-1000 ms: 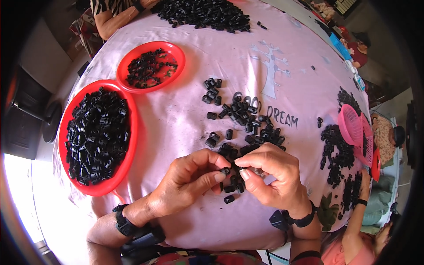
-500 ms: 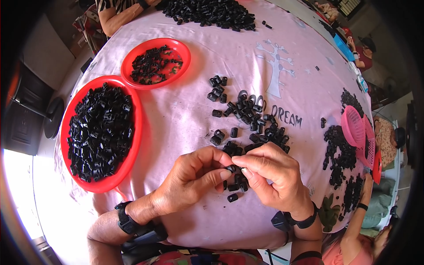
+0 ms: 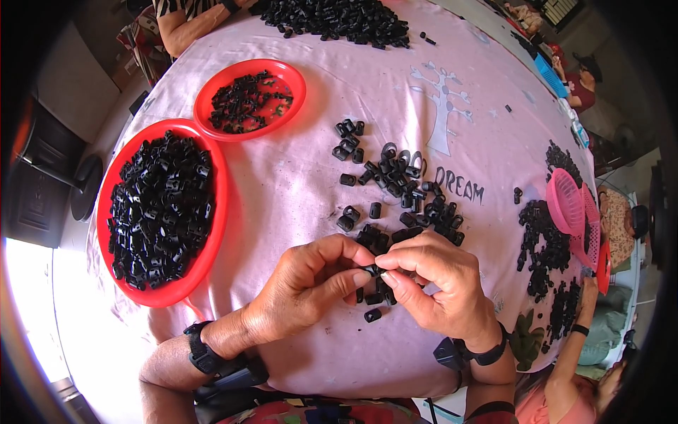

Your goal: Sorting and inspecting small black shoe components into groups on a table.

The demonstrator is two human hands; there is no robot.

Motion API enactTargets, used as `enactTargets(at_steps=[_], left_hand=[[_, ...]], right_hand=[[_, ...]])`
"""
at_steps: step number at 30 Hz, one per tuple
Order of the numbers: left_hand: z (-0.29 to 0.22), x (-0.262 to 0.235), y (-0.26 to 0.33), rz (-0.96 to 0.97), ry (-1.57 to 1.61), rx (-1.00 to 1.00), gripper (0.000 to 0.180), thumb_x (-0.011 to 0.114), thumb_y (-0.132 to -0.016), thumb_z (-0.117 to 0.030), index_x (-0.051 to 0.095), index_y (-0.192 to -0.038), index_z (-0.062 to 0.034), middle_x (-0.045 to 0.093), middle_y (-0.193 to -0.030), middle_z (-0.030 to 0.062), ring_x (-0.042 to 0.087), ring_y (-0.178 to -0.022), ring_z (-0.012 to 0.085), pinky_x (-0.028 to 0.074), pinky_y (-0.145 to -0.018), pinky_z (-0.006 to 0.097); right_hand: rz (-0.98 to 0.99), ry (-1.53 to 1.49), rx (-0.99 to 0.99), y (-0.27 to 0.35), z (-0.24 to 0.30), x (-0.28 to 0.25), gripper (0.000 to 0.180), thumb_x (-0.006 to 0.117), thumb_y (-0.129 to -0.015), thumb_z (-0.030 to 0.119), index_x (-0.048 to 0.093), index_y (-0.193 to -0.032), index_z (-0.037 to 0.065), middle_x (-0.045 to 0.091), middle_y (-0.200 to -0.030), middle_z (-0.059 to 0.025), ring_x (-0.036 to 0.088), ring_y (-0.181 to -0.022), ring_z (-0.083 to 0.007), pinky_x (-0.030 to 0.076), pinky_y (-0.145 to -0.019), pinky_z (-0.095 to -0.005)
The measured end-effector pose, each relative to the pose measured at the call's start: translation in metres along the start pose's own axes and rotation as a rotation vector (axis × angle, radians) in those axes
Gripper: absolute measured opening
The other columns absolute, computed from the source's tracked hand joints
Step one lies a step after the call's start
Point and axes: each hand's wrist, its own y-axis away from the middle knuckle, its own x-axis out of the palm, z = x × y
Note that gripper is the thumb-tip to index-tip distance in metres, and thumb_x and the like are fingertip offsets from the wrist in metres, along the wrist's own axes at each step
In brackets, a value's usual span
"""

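Above the surface, left hand pinches a black piece — likely light, stiff, best side-gripped — right hand pinched narrow, contents unclear.

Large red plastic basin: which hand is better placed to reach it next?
Left, probably: the left hand is nearer the large red plastic basin, with pink printed cloth between, though its fingertips hold a small black part. The right hand is farther, beyond the left.

The small black piece sits in a two-handed pinch, a little off the view's centre toward five o'clock. Mostly covered by the grip, it shows neither full shape nor tilt.
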Motion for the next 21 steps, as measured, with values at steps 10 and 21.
enactTargets(at_steps=[10, 21], left_hand=[[0.003, 0.003, 0.0, -0.008, 0.019, 0.025, 0.021, 0.064, -0.102, -0.01, 0.063, -0.119, 0.0018, 0.065, -0.096, 0.0007, 0.06, -0.082, 0.0056, 0.053, -0.074, 0.023], [0.009, 0.012, 0.006, -0.11, -0.171, 0.11, 0.013, 0.068, -0.098, -0.005, 0.064, -0.109, 0.0015, 0.069, -0.084, 0.0037, 0.066, -0.074, 0.0075, 0.056, -0.064, 0.024]], right_hand=[[-0.032, -0.011, 0.055, 0.001, 0.002, 0.002, 0.021, 0.075, -0.08, -0.007, 0.071, -0.099, 0.002, 0.071, -0.089, -0.0103, 0.068, -0.074, -0.0249, 0.056, -0.066, -0.0341], [-0.027, 0.005, -0.007, 0.005, 0.002, 0.009, 0.023, 0.075, -0.073, -0.01, 0.067, -0.09, 0.003, 0.07, -0.087, -0.0091, 0.068, -0.074, -0.0236, 0.056, -0.063, -0.0334]])
